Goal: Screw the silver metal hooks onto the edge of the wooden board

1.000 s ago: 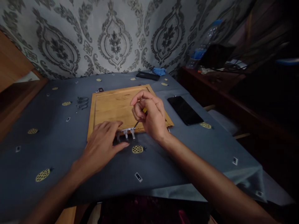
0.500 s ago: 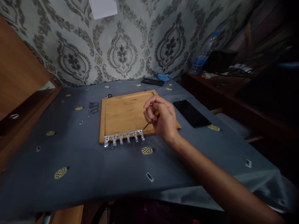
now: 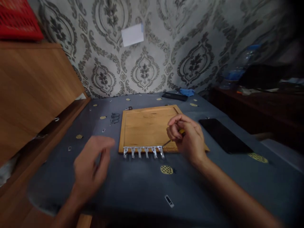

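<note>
Right of our left hand point(image 3: 84, 166) lies the board point(image 3: 146, 128), a hook strip point(image 3: 143, 148) along its near edge, its right part under our right hand point(image 3: 188, 137). Beyond the left hand sit loose hooks point(image 3: 115, 117); right of the other, a phone point(image 3: 224, 135).

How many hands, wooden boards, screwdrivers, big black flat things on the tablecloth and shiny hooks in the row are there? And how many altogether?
Left hand and right hand: 2
Wooden board: 1
Screwdriver: 1
Big black flat things: 2
Shiny hooks: 6
Total: 12
</note>
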Available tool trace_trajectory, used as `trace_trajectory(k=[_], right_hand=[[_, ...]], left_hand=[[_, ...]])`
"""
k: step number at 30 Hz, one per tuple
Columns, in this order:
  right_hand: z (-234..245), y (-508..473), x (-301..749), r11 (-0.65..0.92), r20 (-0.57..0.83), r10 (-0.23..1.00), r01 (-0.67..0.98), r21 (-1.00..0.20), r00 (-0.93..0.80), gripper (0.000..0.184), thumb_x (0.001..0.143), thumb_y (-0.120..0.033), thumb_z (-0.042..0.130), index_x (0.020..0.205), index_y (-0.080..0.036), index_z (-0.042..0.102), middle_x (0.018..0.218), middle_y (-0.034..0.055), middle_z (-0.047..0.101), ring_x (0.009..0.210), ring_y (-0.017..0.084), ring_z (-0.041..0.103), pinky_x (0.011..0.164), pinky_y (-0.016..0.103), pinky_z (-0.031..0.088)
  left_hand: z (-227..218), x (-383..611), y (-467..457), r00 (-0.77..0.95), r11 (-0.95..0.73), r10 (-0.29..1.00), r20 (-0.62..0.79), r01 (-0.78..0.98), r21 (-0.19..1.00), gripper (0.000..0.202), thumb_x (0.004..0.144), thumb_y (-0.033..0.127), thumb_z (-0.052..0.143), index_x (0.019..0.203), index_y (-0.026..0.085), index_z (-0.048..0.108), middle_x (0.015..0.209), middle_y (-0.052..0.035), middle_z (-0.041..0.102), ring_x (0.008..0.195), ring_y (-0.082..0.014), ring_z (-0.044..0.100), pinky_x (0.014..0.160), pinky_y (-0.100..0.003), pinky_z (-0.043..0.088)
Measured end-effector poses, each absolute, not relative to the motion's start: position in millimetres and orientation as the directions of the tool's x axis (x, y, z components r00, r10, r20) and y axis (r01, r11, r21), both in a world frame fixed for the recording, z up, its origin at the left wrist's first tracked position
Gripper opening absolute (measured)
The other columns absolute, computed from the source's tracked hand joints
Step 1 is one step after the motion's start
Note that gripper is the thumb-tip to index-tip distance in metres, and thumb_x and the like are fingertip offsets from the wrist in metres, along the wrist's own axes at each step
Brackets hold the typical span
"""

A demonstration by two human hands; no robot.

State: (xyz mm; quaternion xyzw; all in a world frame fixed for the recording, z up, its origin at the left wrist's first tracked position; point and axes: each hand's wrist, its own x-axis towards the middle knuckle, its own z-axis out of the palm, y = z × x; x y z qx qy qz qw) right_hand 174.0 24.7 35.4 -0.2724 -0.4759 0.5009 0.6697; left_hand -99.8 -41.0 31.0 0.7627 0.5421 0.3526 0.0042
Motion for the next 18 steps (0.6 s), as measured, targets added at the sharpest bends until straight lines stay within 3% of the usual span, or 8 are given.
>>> trace_trajectory(k=[3,5,7,12,16,18], right_hand=[[35,24,176,0.349,0.364,0.930,-0.416,-0.840,0.047,0.015,0.076,-0.016,0.049,0.069,-0.021,0.060,0.041,-0.0093,0.032,0.036,0.008,0.023,0.040,0.023,0.019],[34,24,178,0.350,0.363,0.930,-0.417,-0.839,0.052,0.016,0.077,-0.015,0.049,0.070,-0.021,0.062,0.041,-0.0088,0.033,0.037,0.008,0.024,0.040,0.023,0.019],[33,23,179,0.344,0.355,0.933,-0.417,-0.842,0.052,0.017,0.078,-0.016,0.048,0.071,-0.021,0.063,0.041,-0.0084,0.033,0.037,0.008,0.024,0.040,0.024,0.019],[31,22,181,0.323,0.325,0.943,-0.443,-0.836,0.075,0.018,0.078,-0.016,0.049,0.070,-0.020,0.065,0.042,-0.0075,0.032,0.039,0.009,0.024,0.041,0.024,0.020],[30,21,183,0.314,0.309,0.947,-0.448,-0.837,0.086,0.019,0.080,-0.017,0.048,0.070,-0.021,0.065,0.042,-0.0080,0.031,0.039,0.009,0.023,0.042,0.024,0.021],[30,20,184,0.324,0.322,0.943,-0.452,-0.831,0.084,0.018,0.079,-0.017,0.049,0.070,-0.021,0.063,0.042,-0.0085,0.031,0.038,0.008,0.022,0.042,0.024,0.021]], left_hand=[[33,-136,26,0.050,-0.307,0.868,0.493,0.836,0.455,0.021,0.101,0.030,0.046,0.105,0.018,0.063,0.099,-0.0069,0.068,0.095,-0.0200,0.067,0.085,-0.039,0.056],[26,-156,72,0.016,-0.240,0.901,0.433,0.850,0.469,0.021,0.099,0.031,0.052,0.104,0.014,0.063,0.092,-0.0056,0.068,0.086,-0.0200,0.068,0.078,-0.039,0.058],[15,-167,106,0.007,-0.199,0.925,0.379,0.860,0.470,0.024,0.096,0.034,0.061,0.110,0.014,0.063,0.101,-0.0055,0.067,0.087,-0.0186,0.067,0.079,-0.039,0.057],[-13,-161,127,0.067,-0.211,0.949,0.309,0.862,0.460,0.031,0.096,0.035,0.061,0.120,0.016,0.060,0.116,-0.0086,0.065,0.100,-0.0222,0.066,0.087,-0.044,0.056],[-24,-153,115,0.067,-0.202,0.950,0.305,0.877,0.435,0.030,0.097,0.032,0.057,0.122,0.016,0.058,0.116,-0.0091,0.067,0.106,-0.0246,0.065,0.095,-0.048,0.051],[-25,-154,111,0.053,-0.183,0.952,0.302,0.888,0.422,0.027,0.095,0.023,0.050,0.121,0.019,0.057,0.111,-0.0091,0.070,0.105,-0.0258,0.066,0.097,-0.045,0.049]])
